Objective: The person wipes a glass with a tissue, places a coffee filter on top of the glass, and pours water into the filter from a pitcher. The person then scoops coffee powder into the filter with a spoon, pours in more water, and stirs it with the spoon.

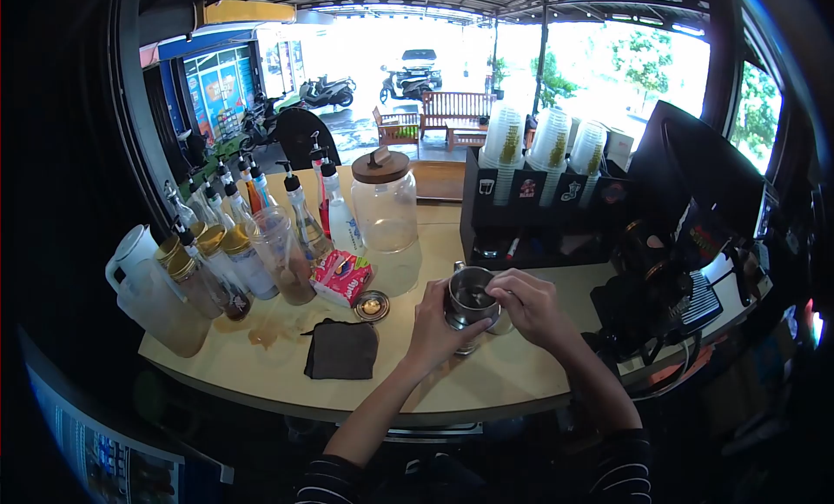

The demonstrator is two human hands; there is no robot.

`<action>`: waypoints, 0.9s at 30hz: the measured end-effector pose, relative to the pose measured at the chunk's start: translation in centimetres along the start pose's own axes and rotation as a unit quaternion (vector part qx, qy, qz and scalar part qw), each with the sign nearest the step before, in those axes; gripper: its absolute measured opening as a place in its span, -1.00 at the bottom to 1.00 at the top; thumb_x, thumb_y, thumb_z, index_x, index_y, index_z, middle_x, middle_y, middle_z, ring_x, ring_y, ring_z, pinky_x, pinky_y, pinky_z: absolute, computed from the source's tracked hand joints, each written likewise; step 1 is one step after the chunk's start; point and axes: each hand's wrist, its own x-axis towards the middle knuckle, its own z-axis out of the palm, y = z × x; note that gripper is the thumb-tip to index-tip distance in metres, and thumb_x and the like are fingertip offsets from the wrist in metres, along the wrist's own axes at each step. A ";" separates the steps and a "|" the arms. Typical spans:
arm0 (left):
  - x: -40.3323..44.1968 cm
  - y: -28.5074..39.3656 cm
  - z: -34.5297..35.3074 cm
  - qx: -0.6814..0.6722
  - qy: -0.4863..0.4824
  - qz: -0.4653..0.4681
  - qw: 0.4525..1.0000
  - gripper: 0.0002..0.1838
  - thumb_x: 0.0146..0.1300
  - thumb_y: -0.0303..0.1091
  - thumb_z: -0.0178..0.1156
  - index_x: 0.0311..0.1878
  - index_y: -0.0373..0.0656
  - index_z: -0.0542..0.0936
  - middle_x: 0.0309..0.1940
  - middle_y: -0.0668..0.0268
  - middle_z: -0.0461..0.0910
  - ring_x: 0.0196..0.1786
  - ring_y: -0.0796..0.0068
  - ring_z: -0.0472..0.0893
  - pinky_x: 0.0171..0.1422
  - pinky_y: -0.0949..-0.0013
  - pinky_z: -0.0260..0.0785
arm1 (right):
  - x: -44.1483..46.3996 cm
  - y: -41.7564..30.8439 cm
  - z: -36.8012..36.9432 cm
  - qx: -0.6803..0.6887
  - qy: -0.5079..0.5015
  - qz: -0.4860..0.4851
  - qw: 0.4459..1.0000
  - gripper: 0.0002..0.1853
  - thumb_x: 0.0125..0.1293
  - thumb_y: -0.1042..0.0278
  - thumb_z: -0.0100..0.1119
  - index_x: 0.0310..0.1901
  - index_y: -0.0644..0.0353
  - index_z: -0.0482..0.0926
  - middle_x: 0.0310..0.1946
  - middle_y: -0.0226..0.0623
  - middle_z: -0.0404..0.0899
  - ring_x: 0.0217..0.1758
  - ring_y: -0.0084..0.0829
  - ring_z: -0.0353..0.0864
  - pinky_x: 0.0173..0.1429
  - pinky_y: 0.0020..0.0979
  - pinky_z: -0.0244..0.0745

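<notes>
Daylight pours in from the open front, past a wooden bench [458, 109], onto a pale yellow table [434, 389]. Front and centre, it's the stainless-steel cup [472, 297], near the table's close edge, right between both hands! Left hand [433, 323] has its grip clamped around the near side, thumb across the front. Right hand [528, 304] is up at the rim, thumb and fingertips drawn together; whether they pinch the rim or something thin, I cannot tell.

How does it handle? Stiff, I'd say, hard to dent, modest in weight, and that polished wall could turn slippery if wet. Best hold: around the body just under the rim, as the left grip has it. Its mouth faces up towards the wearer, long axis close to upright; a small loop-like piece sticks out on the far side, handle or not I can't say. Something shiny shows underneath, its join hidden by the fingers.

Moving outward: a round metal lid [372, 306] lies left of it, folded dark cloth [341, 349] just nearer, pink packet [341, 276] beyond. Further off stand a wood-lidded glass jar [384, 213] and, across on the right, stacked plastic cups [547, 143] in a black holder [530, 222].
</notes>
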 end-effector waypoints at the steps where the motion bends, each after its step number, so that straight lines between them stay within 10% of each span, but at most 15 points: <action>1: 0.0 0.2 -0.1 -0.007 -0.006 -0.005 1.000 -0.17 -0.22 -0.06 0.52 0.12 -0.21 0.37 -0.03 0.18 0.42 0.03 0.17 0.49 0.17 0.13 0.27 | 0.1 0.1 0.1 0.004 0.000 -0.003 1.000 -0.92 0.29 0.46 0.12 -0.27 0.29 0.50 -0.40 -0.22 0.53 -0.40 -0.22 0.56 -0.30 -0.32 0.46; 18: -0.1 0.9 0.1 -0.019 -0.012 -0.010 1.000 -0.17 -0.21 -0.15 0.57 0.11 -0.24 0.34 -0.06 0.17 0.44 0.03 0.29 0.52 0.14 0.28 0.37 | 0.6 1.7 0.3 0.069 -0.008 -0.104 0.992 -0.91 0.21 0.50 0.18 -0.29 0.27 0.49 -0.39 -0.22 0.52 -0.40 -0.17 0.58 -0.34 -0.28 0.46; 27: 0.0 0.5 0.0 0.003 -0.022 -0.003 1.000 -0.18 -0.21 -0.15 0.56 0.10 -0.28 0.35 -0.04 0.12 0.45 0.06 0.23 0.52 0.15 0.25 0.38 | 0.9 3.1 1.4 0.163 0.022 0.054 0.985 -0.86 0.31 0.40 0.12 -0.31 0.31 0.51 -0.42 -0.27 0.56 -0.44 -0.50 0.56 -0.34 -0.49 0.45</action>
